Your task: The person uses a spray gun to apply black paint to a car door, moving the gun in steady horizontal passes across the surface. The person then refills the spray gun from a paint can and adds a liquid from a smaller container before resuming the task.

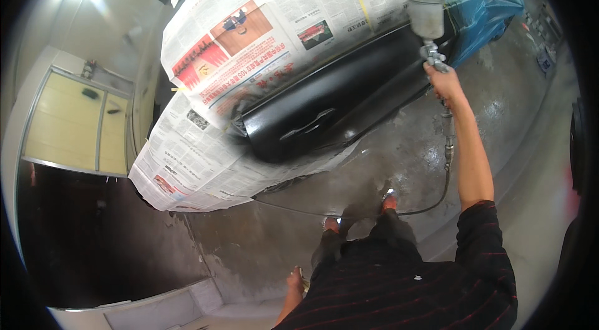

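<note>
My right hand [445, 82] is closed round the handle of a spray gun [432, 53], with my arm stretched out to the far right. A pale paint cup [426, 14] sits on top of the gun. Past it lies a glossy black car door [337, 102], framed by taped newspaper sheets [274, 30]. From the gun's lower end an air hose [448, 171] hangs down. Low beside my body, my left hand [296, 279] is closed around something small and pale, too hidden to name.
Blue plastic film [490, 2] covers the car's far right end. The hose curves across the grey floor [262, 255] in front of my feet. At the left stand a yellowish panel [62, 121] and a dark opening [81, 236]. A low pale ledge [162, 305] runs along the lower left.
</note>
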Demonstrator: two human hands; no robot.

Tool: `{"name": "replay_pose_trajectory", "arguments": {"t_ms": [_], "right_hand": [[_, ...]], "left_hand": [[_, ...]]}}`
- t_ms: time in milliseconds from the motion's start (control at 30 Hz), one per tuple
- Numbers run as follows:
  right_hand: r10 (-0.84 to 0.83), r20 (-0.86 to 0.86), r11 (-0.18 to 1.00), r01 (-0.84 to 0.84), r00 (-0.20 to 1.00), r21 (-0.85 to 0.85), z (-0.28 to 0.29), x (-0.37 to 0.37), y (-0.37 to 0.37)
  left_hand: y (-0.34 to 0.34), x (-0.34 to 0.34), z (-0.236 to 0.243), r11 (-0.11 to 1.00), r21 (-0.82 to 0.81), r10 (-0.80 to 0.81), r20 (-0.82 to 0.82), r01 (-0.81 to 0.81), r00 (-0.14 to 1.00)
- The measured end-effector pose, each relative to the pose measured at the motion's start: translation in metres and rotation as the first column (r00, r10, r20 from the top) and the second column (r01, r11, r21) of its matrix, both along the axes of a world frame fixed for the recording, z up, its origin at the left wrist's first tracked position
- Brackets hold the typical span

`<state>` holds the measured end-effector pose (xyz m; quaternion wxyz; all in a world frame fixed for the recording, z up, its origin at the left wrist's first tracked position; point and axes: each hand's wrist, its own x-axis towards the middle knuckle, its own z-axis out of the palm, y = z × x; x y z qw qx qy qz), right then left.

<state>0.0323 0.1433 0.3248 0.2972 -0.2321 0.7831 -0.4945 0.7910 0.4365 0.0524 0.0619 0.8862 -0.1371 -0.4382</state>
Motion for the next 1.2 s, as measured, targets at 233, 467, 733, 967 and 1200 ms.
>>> {"name": "replay_pose_trajectory", "arguments": {"t_ms": [233,467,733,967,1200], "right_hand": [[-0.161,-0.042,0.984,0.157,0.986,-0.087,-0.017,-0.015,0.010],[0.442,-0.042,0.892,-0.444,0.896,-0.083,0.002,0.165,0.007],[0.800,0.023,0.600,-0.799,0.599,-0.037,0.019,0.248,-0.004],[0.602,0.124,0.797,-0.602,0.789,-0.043,0.022,0.087,-0.034],[0.326,0.208,0.944,-0.331,0.922,-0.010,0.019,-0.128,-0.027]], "left_hand": [[0.041,0.051,-0.045,0.787,-0.334,-0.560,-0.032,0.519,0.828],[-0.042,0.021,-0.052,0.593,-0.152,-0.784,0.115,0.791,0.610],[-0.117,-0.049,0.009,0.957,-0.240,-0.169,-0.003,0.164,0.986],[-0.066,-0.046,-0.004,0.931,-0.307,-0.226,-0.065,0.197,0.972],[-0.005,-0.106,-0.003,0.676,-0.093,-0.729,0.060,0.731,0.682]]}}
